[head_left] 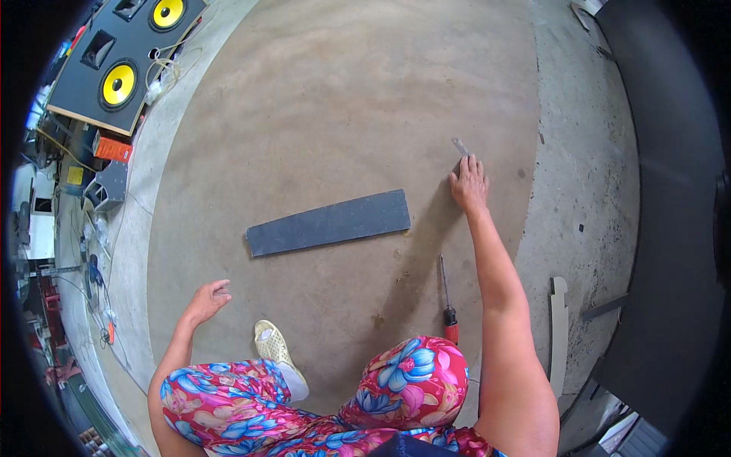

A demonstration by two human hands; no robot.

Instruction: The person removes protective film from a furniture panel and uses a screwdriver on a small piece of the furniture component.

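My right hand (pixel 470 185) is stretched far forward over the brown floor sheet (pixel 327 107). Its fingertips meet the near end of a small, flat grey metal strip (pixel 458 145); the fingers look spread, and the thumb stands apart. My left hand (pixel 208 300) hovers by my left knee, its fingers loosely bent and apart with nothing in them. Between the hands lies a long dark grey tapered board (pixel 329 222), flat on the sheet. A screwdriver (pixel 448 301) with a red and black handle rests by my right knee, its shaft pointing away from me.
Speaker cabinet (pixel 84 72) with yellow cones stands at the upper left, beside an orange box (pixel 113 148) and loose cables. Along the right side runs a large dark panel (pixel 670 190). A pale narrow strip (pixel 559 335) lies near my right arm. My left slipper (pixel 272 343) is on the sheet.
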